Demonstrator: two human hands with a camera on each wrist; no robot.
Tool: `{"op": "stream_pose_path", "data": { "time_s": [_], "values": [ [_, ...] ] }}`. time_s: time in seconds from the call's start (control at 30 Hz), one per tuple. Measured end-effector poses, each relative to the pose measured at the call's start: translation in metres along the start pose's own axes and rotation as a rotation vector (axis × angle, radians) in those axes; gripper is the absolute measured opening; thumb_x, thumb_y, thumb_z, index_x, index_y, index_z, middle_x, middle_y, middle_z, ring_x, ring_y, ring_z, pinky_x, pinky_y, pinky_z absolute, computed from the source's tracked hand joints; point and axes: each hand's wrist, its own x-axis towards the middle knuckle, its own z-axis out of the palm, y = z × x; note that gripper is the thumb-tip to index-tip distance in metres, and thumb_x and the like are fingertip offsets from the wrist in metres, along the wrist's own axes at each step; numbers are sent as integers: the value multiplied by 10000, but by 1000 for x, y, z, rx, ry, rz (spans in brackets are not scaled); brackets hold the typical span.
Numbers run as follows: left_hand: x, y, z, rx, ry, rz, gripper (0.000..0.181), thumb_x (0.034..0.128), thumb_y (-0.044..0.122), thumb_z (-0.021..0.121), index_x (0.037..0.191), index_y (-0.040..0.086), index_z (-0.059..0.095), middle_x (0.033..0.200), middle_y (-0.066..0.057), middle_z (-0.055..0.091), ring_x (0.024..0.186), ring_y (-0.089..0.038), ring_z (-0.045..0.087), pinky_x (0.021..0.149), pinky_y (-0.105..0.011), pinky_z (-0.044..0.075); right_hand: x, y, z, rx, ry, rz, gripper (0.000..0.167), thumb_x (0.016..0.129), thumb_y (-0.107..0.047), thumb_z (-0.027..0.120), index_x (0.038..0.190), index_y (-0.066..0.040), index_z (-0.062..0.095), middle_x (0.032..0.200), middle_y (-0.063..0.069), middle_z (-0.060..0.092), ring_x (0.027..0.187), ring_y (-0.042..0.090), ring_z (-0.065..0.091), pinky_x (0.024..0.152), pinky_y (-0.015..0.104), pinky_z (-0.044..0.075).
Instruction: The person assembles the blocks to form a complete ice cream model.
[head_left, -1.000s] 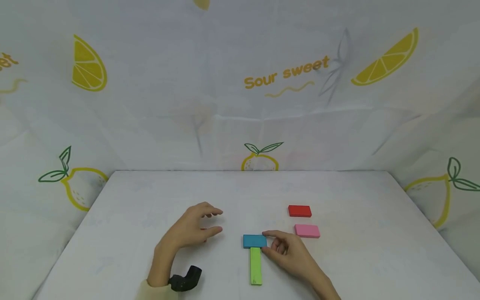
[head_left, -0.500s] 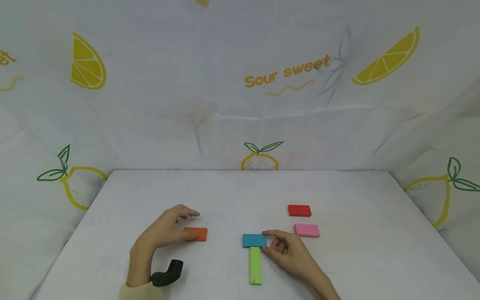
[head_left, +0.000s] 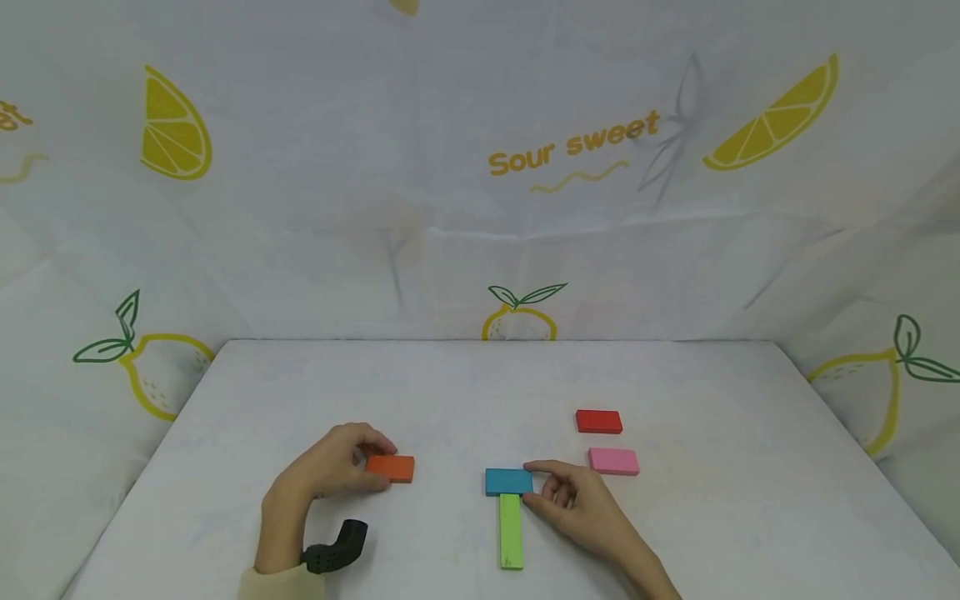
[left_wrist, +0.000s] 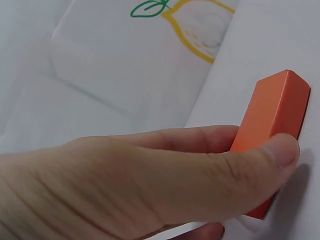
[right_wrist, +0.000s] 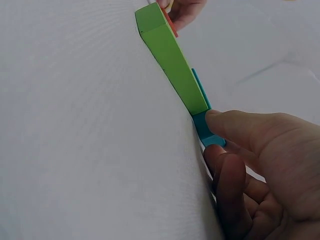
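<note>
On the left of the table my left hand (head_left: 330, 462) grips an orange block (head_left: 397, 469) by its left end, thumb on the near side and a finger on the far side. The left wrist view shows the thumb pressed along one face of the orange block (left_wrist: 265, 115). My right hand (head_left: 581, 504) pinches the right end of a blue block (head_left: 506, 482) between thumb and index finger, its other fingers curled. A long green block (head_left: 511, 533) lies lengthwise against the near side of the blue block, making a T. In the right wrist view the green block (right_wrist: 175, 65) meets the blue one.
A red block (head_left: 598, 422) and a pink block (head_left: 613, 462) lie beyond my right hand. A black curved band piece (head_left: 337, 547) sticks out from the left wrist. The white table (head_left: 712, 500) ends at a lemon-print cloth (head_left: 337, 208) behind it.
My left hand has moved left, uncovering the orange block, and its fingers have closed on that block's left end. The right hand and the blue and green blocks have stayed put.
</note>
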Motion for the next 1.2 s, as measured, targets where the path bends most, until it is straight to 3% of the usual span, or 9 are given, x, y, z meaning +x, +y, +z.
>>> {"op": "stream_pose_path", "data": {
  "time_s": [0.1,0.17,0.33,0.53,0.7,0.83,1.0,1.2],
  "values": [
    [-1,2,0,-11,2,-43,357,739,101,890,1070,131,759,1109,0,722,1018,-191,614,894,-425,531,0,0,0,-2,1,-2,379,873,-267,812,1208,-109,731,743,-44,601,594,12,502,523,152,387],
    [-2,2,0,-9,4,-40,357,733,80,890,1062,133,759,1105,3,725,1037,-196,627,925,-458,535,0,0,0,-2,1,-1,378,872,-266,812,1207,-111,731,742,-45,602,593,11,502,524,151,386],
    [0,1,0,26,25,88,327,732,78,887,1030,124,762,1031,28,731,977,-146,622,887,-364,533,1,0,0,-2,3,7,381,872,-270,812,1209,-113,731,741,-42,600,592,16,503,521,150,384],
    [11,8,9,99,103,246,281,774,102,860,1038,124,767,999,61,730,936,-122,633,851,-287,532,2,-1,0,-5,3,15,384,874,-271,810,1213,-110,730,741,-40,598,595,19,504,519,152,384],
    [23,24,26,165,171,301,263,811,106,835,1065,109,767,1003,58,726,954,-136,653,875,-325,548,2,-2,-1,-4,-2,19,384,875,-268,808,1216,-109,733,741,-41,601,597,19,505,522,150,387],
    [29,35,38,191,186,318,271,804,114,841,1067,111,771,1000,58,722,945,-123,642,883,-336,548,1,-2,-1,5,-13,5,382,877,-266,807,1219,-108,738,740,-41,600,600,13,505,527,149,395],
    [34,42,47,198,186,335,278,799,112,846,1068,109,772,1002,45,730,945,-129,647,881,-339,550,0,0,-1,17,-30,-29,373,881,-257,805,1218,-109,746,740,-44,599,596,1,500,525,151,396],
    [39,49,61,205,254,409,278,815,104,844,1080,69,767,1007,6,732,951,-149,655,894,-346,560,-1,0,-1,11,-33,-31,375,881,-262,805,1218,-110,746,735,-46,595,595,0,499,524,152,395]
  ]
}}
